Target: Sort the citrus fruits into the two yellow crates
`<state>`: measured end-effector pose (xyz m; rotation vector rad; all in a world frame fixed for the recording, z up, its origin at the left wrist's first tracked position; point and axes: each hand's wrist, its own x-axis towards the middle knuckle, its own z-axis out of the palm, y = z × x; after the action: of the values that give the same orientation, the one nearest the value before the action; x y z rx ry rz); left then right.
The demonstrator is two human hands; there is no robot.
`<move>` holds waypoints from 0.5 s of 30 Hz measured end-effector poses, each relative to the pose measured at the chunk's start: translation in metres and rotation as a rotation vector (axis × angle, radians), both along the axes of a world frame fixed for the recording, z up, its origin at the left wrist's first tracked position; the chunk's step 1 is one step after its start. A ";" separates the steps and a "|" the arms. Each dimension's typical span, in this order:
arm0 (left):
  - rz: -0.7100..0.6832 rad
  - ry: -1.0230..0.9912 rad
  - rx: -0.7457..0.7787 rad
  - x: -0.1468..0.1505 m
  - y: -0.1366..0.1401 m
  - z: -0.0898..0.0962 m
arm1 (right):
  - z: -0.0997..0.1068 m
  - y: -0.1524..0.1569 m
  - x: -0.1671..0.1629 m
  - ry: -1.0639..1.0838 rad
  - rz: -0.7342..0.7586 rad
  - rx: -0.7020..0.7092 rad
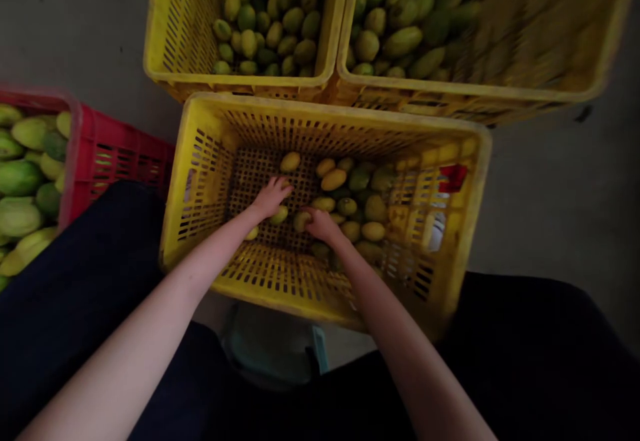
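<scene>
Both of my hands reach down into a yellow plastic crate (200, 244) with a slotted grid floor. My left hand (271, 197) has its fingers curled over a mango that they mostly cover. Close beside that hand, a green-yellow mango (279, 215) lies on the floor, with a yellow mango (290, 161) farther back. My right hand (323, 225) grips a dull greenish mango (301, 221) at the edge of the pile. Several yellow and green mangoes (374, 231) fill the crate's right half. Another mango (252, 233) shows partly from behind my left wrist.
Two more yellow crates (240, 82) with mangoes stand against the far side; the right one (465, 91) is blurred. A red crate (113, 137) of larger green-yellow mangoes is at left. A pale stool-like object (270, 347) sits below, between my dark-clothed legs.
</scene>
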<state>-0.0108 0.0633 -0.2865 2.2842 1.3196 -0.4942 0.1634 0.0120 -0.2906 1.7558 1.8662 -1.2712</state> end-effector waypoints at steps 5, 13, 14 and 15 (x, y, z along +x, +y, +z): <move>0.229 0.151 -0.008 -0.009 0.011 0.017 | 0.011 0.005 0.001 -0.125 0.028 0.022; 0.034 -0.014 0.065 -0.005 0.058 0.013 | 0.018 -0.006 -0.013 -0.153 0.155 -0.075; -0.034 -0.032 0.040 -0.003 0.064 0.009 | 0.016 -0.009 -0.014 -0.159 0.160 -0.105; -0.088 -0.041 0.016 0.000 0.068 0.005 | 0.014 -0.011 -0.015 -0.166 0.162 -0.132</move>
<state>-0.0111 0.1313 -0.2813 2.3608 1.2119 -0.4642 0.1484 0.0011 -0.2766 1.5578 1.7499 -1.1250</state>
